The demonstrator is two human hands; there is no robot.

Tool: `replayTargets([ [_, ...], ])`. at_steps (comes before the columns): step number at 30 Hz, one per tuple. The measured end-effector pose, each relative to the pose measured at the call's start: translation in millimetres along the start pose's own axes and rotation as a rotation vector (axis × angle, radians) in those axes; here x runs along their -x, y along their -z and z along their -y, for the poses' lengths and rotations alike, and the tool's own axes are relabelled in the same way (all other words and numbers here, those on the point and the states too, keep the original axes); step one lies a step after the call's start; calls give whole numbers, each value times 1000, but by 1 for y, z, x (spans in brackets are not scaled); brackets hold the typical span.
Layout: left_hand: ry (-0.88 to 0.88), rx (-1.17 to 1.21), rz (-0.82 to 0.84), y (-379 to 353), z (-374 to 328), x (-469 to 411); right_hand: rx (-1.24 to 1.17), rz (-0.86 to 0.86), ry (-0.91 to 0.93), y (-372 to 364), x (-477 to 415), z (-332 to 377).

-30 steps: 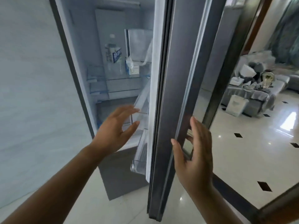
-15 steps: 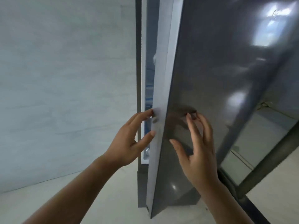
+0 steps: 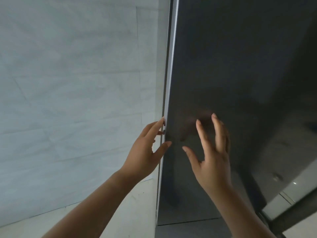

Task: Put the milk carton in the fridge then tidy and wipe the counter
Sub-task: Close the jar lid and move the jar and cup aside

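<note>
Fridge door (image 3: 223, 83) fills the right of the frame, nearly shut; milk carton is not visible. Left hand (image 3: 145, 152) and right hand (image 3: 211, 157), fingers spread, should press flat until it seals.

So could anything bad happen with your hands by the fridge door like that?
Maybe two things. The left hand has fingertips curled over the fridge door edge beside the wall, so they could get pinched if the door swings fully shut. The right hand is spread open in front of the shiny door, so it may leave smudges there.
</note>
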State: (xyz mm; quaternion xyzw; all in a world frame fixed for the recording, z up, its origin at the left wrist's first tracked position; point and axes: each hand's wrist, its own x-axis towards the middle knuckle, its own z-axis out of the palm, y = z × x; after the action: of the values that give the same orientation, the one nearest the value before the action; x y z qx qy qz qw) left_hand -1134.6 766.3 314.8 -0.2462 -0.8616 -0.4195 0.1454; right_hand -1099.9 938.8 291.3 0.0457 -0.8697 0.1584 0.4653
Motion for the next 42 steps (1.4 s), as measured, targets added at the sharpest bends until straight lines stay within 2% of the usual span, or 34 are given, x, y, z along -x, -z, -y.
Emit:
replayTargets([
  [7,77,-28,-45,-7,14,-25,-12,-37,69,-36,-18,-9],
  [15,165,-113,-132,-16,6,-15,-88,-6,183,-37,-16,-27],
  [18,243,-181,-145,-22,9,6,-208,36,195,-34,-4,-31],
  [21,375,-267,-88,-32,15,43,-429,75,142,-28,22,-34],
  [23,495,-277,-63,-41,13,76,-520,197,92,-23,44,-36],
  [26,664,-247,-100,-57,4,127,-643,479,13,-16,81,-33],
  [31,931,-46,-298,-99,-23,223,-857,1049,-126,1,148,-29],
  [34,1092,161,-438,-118,-49,277,-954,1313,-140,15,171,-29],
  [37,1205,297,-572,-122,-71,319,-943,1450,-6,24,184,-22],
  [42,1296,336,-729,-105,-85,364,-954,1529,150,20,201,24],
])
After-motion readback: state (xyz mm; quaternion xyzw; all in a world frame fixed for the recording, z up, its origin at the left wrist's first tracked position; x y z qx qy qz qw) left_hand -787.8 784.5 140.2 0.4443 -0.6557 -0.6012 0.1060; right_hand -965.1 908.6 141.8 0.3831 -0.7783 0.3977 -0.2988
